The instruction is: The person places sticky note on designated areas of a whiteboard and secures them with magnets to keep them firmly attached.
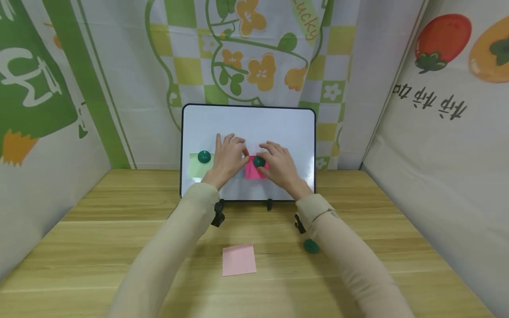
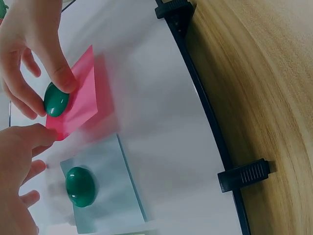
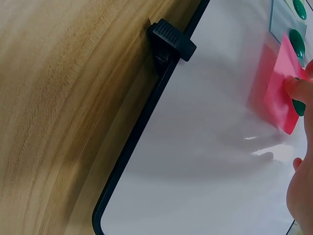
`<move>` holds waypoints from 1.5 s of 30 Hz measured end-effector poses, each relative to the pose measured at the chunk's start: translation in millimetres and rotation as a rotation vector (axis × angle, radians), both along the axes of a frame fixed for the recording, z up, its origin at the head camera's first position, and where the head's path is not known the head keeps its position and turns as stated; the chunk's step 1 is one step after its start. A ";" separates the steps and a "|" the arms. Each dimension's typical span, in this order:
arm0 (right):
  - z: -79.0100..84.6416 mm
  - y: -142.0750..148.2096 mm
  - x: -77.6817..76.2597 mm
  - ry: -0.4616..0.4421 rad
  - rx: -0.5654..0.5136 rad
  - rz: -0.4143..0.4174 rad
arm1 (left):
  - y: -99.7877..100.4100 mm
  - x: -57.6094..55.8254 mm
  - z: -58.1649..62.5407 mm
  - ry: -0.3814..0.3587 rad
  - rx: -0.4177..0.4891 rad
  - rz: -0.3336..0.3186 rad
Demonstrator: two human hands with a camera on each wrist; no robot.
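My right hand [image 1: 280, 165] pinches a green domed magnet [image 2: 56, 100] between thumb and fingers, over the upper part of a hot-pink sticky note [image 2: 84, 100]. The thumb and a finger of my left hand [image 1: 229, 157] pinch the same note at its upper left corner. The note's lower edge stands off the whiteboard [image 1: 254, 121] and casts a pink shadow on it. Beside it, a pale blue note [image 2: 110, 186] lies on the board under another green magnet [image 2: 80, 187]. Farther left is a light green note [image 1: 195, 171], also under a green magnet [image 1: 204, 156].
A pale pink sticky note [image 1: 239, 260] lies on the wooden table [image 1: 131, 247]. Close to my right forearm sits a loose green magnet [image 1: 311, 246]. Black stand clips [image 2: 244, 175] hold the board's lower edge. A patterned curtain [image 1: 254, 57] hangs behind the board.
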State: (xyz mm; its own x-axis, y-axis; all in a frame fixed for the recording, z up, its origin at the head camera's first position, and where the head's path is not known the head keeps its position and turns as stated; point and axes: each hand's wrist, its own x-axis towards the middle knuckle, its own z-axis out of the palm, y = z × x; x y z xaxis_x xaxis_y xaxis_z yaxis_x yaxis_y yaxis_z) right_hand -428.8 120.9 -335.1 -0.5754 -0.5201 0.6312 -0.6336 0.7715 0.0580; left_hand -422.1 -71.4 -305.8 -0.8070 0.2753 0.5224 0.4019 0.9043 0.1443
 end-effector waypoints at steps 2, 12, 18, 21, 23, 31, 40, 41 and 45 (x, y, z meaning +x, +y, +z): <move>0.5 -1.1 -1.1 -0.014 0.004 -0.018 | 0.1 -1.7 0.1 -0.001 -0.008 -0.002; 0.5 -4.8 -5.8 -0.047 -0.014 -0.052 | 1.3 -8.3 -1.5 0.002 -0.057 0.005; -2.3 -6.7 -5.5 -0.042 -0.014 -0.097 | 4.2 -10.1 -2.8 0.026 -0.110 0.006; -3.5 -8.5 -5.6 -0.030 -0.020 -0.109 | 5.1 -10.3 -3.1 0.045 -0.143 0.022; -4.0 -9.6 -5.9 -0.025 -0.022 -0.114 | 5.4 -10.4 -2.9 0.061 -0.156 0.033; -4.2 -11.1 -8.2 0.037 0.015 -0.130 | 7.3 -11.7 -3.0 0.126 -0.201 0.064; -8.1 -10.6 -10.4 0.058 0.019 -0.137 | 9.3 -15.2 -6.8 0.162 -0.239 0.101; -8.9 -10.7 -10.8 0.060 0.019 -0.138 | 9.3 -15.7 -7.2 0.167 -0.242 0.105; -12.0 -10.7 -11.6 0.062 0.026 -0.153 | 9.2 -16.9 -7.9 0.186 -0.249 0.110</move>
State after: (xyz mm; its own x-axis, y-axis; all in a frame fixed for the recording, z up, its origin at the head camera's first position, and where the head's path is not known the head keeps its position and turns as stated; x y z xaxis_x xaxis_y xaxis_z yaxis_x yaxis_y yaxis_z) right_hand -440.5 110.2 -347.1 -0.6093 -0.4460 0.6557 -0.5037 0.8563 0.1144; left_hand -439.0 -62.2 -313.6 -0.7360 0.3300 0.5911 0.2990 0.9418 -0.1536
